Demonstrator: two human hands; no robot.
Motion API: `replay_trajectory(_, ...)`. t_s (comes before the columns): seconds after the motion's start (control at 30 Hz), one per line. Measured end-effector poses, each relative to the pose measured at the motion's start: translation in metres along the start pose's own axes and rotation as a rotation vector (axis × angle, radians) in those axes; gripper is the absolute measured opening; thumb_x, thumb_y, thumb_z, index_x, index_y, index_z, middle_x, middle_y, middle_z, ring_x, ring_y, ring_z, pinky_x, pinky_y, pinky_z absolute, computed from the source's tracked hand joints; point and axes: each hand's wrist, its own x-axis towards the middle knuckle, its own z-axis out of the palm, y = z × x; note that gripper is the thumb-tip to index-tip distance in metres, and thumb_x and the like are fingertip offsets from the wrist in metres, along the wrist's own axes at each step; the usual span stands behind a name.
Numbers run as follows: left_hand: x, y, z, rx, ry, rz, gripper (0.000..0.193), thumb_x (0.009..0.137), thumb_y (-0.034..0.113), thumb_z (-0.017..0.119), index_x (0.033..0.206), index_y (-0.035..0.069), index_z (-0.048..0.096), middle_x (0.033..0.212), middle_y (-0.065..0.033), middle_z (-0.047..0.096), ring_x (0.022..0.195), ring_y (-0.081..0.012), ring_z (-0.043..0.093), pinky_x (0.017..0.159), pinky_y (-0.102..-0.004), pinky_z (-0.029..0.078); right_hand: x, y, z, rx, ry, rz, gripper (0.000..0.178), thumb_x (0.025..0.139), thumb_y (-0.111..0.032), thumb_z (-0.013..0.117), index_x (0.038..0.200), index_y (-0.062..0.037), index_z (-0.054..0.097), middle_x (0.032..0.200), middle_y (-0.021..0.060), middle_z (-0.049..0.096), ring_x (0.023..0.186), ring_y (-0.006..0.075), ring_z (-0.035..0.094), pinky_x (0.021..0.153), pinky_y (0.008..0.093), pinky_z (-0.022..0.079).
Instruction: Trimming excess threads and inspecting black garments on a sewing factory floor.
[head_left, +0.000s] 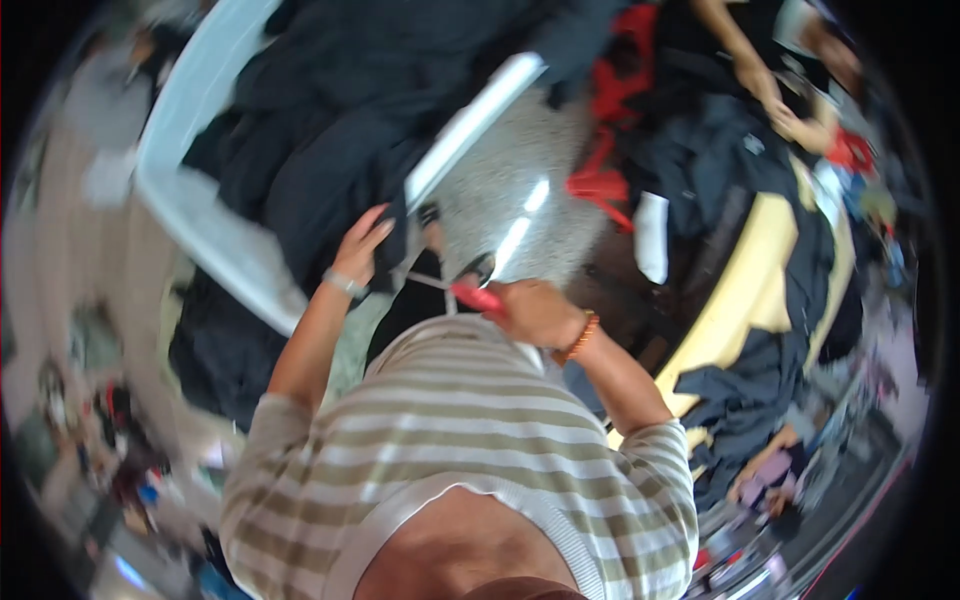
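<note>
My left hand (360, 250), with a pale band at its wrist, is closed on the edge of a dark garment (398, 245). That garment hangs beside a large heap of dark clothes (330, 150). In front of my striped top, my right hand (541, 311) grips red-handled scissors (476, 297). A thin pale blade points from them toward the cloth, blurred by motion. An orange bead bracelet circles my right wrist.
The heap lies within a pale, raised-edge surface (220, 255), with a white edge (475, 130) on its right. A yellow-edged table (735, 290) with dark garments stands right. Beyond it another person's hands (780, 115) are at work. Red cloth (600, 180) hangs nearby.
</note>
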Motion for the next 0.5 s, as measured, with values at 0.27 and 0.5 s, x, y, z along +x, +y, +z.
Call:
replay_trajectory(0.27, 0.016, 0.073, 0.003, 1.507, 0.352, 1.067, 0.018, 0.066, 0.012, 0.072, 0.079, 0.009, 0.059, 0.088, -0.0134, 0.061, 0.088, -0.0359, 0.055, 0.082, -0.047, 0.041, -0.016, 0.01, -0.001, 0.084, 0.323, 0.129, 0.017, 0.084, -0.022, 0.056, 0.09, -0.0061, 0.055, 0.066, 0.0183, 0.06, 0.065, 0.0375, 0.061, 0.058, 0.0472, 0.046)
replay_trajectory(0.5, 0.096, 0.079, -0.138, 1.252, 0.422, 0.275, 0.019, 0.069, 0.004, 0.073, 0.076, 0.002, 0.056, 0.076, -0.0069, 0.058, 0.075, -0.0192, 0.055, 0.075, -0.0316, 0.045, -0.026, 0.022, 0.002, 0.09, 0.422, 0.189, 0.02, 0.086, -0.022, 0.053, 0.1, -0.0065, 0.053, 0.067, 0.0191, 0.062, 0.067, 0.0394, 0.061, 0.059, 0.0492, 0.046)
